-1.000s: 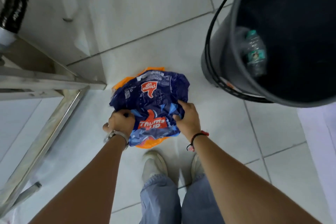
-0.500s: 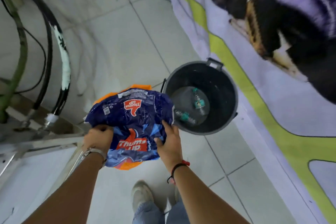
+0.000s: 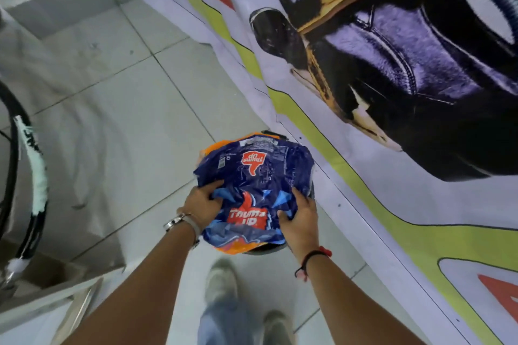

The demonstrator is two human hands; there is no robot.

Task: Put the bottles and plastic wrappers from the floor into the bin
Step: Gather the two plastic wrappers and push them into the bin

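A crumpled bundle of blue and orange plastic wrappers [image 3: 252,176] with red "Thums Up" logos is held between both hands. My left hand [image 3: 203,203] grips its left side and my right hand [image 3: 300,218] grips its right side. The bundle hangs directly over the black bin [image 3: 266,250], which is almost fully hidden beneath it; only slivers of its rim show at the bottom, right and top. The bottles inside the bin are out of sight.
A large printed banner [image 3: 392,92] lies on the floor to the right of the bin. A metal frame [image 3: 42,302] and black hoses [image 3: 28,176] stand at the left. My shoes [image 3: 221,283] are on the white tiles just behind the bin.
Both hands have lifted the wrapper bundle from the floor and carried it right, over the bin. The bin's open mouth with the bottles, visible before, is now covered by the bundle.
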